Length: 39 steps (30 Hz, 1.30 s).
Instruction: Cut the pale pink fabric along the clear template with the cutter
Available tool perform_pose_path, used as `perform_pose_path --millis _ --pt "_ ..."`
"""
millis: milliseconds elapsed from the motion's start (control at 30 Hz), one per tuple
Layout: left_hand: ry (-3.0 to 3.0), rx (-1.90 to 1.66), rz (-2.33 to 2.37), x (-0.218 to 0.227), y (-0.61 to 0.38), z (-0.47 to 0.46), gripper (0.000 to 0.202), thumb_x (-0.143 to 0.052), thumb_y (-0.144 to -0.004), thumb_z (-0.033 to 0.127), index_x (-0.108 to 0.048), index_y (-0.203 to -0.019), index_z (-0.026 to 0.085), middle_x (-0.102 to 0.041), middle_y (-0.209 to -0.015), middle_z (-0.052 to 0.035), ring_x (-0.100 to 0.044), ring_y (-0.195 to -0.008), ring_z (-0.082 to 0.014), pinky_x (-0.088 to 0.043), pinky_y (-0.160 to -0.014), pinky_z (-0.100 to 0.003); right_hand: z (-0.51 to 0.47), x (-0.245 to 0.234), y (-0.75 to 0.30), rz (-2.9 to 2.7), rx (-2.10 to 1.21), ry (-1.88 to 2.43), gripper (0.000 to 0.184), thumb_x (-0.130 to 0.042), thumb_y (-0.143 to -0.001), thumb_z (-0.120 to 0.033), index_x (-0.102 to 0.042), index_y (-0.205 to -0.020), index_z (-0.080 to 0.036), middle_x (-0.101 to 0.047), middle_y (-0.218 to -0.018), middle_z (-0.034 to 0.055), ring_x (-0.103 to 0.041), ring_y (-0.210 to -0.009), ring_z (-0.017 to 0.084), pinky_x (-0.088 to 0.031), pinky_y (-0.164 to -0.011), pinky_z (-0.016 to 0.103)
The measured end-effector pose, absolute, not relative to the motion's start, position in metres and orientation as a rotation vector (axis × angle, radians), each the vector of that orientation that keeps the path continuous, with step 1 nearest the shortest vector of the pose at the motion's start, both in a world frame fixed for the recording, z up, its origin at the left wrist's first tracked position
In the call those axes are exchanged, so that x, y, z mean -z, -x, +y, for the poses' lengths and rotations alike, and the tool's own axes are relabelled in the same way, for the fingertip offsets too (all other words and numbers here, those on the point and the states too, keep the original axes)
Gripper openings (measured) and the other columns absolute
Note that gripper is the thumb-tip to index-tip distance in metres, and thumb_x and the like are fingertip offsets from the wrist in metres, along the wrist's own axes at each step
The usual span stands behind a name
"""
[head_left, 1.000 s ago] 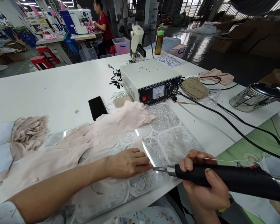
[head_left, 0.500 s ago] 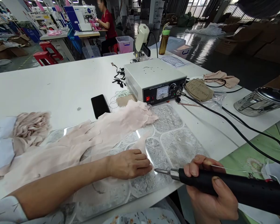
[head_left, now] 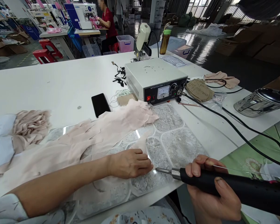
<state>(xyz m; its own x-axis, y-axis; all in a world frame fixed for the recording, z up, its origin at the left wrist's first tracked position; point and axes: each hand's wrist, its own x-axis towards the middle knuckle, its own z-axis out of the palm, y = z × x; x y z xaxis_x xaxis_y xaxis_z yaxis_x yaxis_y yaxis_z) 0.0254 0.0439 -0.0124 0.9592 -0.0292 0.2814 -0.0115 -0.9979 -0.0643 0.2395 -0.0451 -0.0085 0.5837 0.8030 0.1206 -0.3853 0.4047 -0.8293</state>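
Observation:
My left hand (head_left: 132, 164) rests on the sheet with its fingers curled and pressed together, closed on thin pale pink fabric (head_left: 140, 143). Exactly what sits between the fingertips is hidden. My right hand (head_left: 212, 189) is wrapped round the black handle of a handheld ultrasonic welder (head_left: 242, 191). Its narrow metal tip points left and lies just beside my left fingertips, low over the sheet. More pale pink fabric pieces (head_left: 123, 119) lie overlapped beyond my left hand. Under them is a clear, grey-marbled sheet (head_left: 179, 146).
A control box (head_left: 156, 74) with a meter stands at the back; a black cable (head_left: 226, 127) runs from its front to the right. A phone (head_left: 100, 105), a bundled fabric stack (head_left: 31, 124), a metal canister (head_left: 261, 101) and a bottle (head_left: 165, 40) stand or lie about. A person (head_left: 107, 23) sews beyond.
My right hand and the welder have shifted very slightly to the right. My left hand has barely moved and keeps its curled pose on the fabric.

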Motion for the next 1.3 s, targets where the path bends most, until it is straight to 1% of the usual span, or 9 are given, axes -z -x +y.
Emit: perform_pose_path --millis 200,400,600,867,967,1100,1300 --pt "3.061 0.437 0.048 0.0102 -0.0249 0.0445 0.013 -0.050 -0.096 0.011 -0.062 -0.101 0.013 -0.062 -0.086 -0.0060 -0.056 -0.074 -0.0145 -0.043 -0.066 -0.030 -0.0450 0.0048 -0.2415 -0.567 -0.787 0.839 0.014 -0.056 -0.066 -0.027 -0.062 -0.077 -0.020 -0.052 -0.073 0.0004 -0.047 -0.050 0.011 -0.041 -0.042 0.028" --pt "3.058 0.455 0.049 0.0094 -0.0255 0.0442 0.012 -0.051 -0.096 0.011 -0.062 -0.101 0.010 -0.062 -0.085 -0.0067 -0.056 -0.075 -0.0152 -0.041 -0.067 -0.029 -0.0448 0.0047 -0.2394 -0.637 -0.799 0.851 0.016 -0.056 -0.070 -0.028 -0.062 -0.082 -0.019 -0.054 -0.073 0.0010 -0.048 -0.051 0.011 -0.044 -0.044 0.029" --pt "3.051 0.411 0.045 0.0111 -0.0253 0.0444 0.017 -0.046 -0.098 0.012 -0.063 -0.101 0.012 -0.063 -0.086 -0.0068 -0.056 -0.075 -0.0150 -0.041 -0.066 -0.030 -0.0451 0.0065 -0.2369 -0.642 -0.807 0.839 0.015 -0.057 -0.070 -0.028 -0.061 -0.082 -0.019 -0.053 -0.075 0.0012 -0.048 -0.053 0.011 -0.044 -0.045 0.028" --pt "3.057 0.427 0.045 0.0120 -0.0243 0.0444 0.018 -0.045 -0.098 0.012 -0.063 -0.102 0.011 -0.063 -0.086 -0.0066 -0.055 -0.075 -0.0144 -0.040 -0.066 -0.029 -0.0474 0.0060 -0.2394 -0.729 -0.840 0.852 0.009 -0.060 -0.073 -0.028 -0.060 -0.080 -0.021 -0.053 -0.074 -0.0002 -0.051 -0.055 0.012 -0.048 -0.048 0.031" --pt "3.048 0.453 0.058 0.0109 -0.0248 0.0446 0.016 -0.048 -0.098 0.012 -0.063 -0.101 0.010 -0.062 -0.084 -0.0060 -0.055 -0.074 -0.0142 -0.040 -0.065 -0.029 -0.0476 0.0049 -0.2394 -0.775 -0.836 0.834 0.008 -0.059 -0.076 -0.027 -0.060 -0.081 -0.020 -0.053 -0.074 -0.0003 -0.051 -0.055 0.011 -0.049 -0.049 0.030" --pt "3.028 0.476 0.053 0.0097 -0.0254 0.0443 0.012 -0.052 -0.096 0.012 -0.063 -0.098 0.010 -0.060 -0.082 -0.0053 -0.055 -0.073 -0.0139 -0.040 -0.065 -0.028 -0.0475 0.0016 -0.2367 -0.754 -0.852 0.793 0.012 -0.060 -0.076 -0.028 -0.061 -0.083 -0.019 -0.053 -0.075 -0.0004 -0.051 -0.056 0.010 -0.049 -0.050 0.028" --pt "3.022 0.434 0.039 0.0113 -0.0244 0.0435 0.017 -0.047 -0.098 0.013 -0.064 -0.097 0.012 -0.060 -0.083 -0.0047 -0.054 -0.073 -0.0131 -0.040 -0.065 -0.028 -0.0476 -0.0020 -0.2383 -0.731 -0.850 0.793 0.011 -0.060 -0.074 -0.027 -0.059 -0.082 -0.018 -0.054 -0.076 0.0000 -0.050 -0.057 0.010 -0.047 -0.049 0.027"
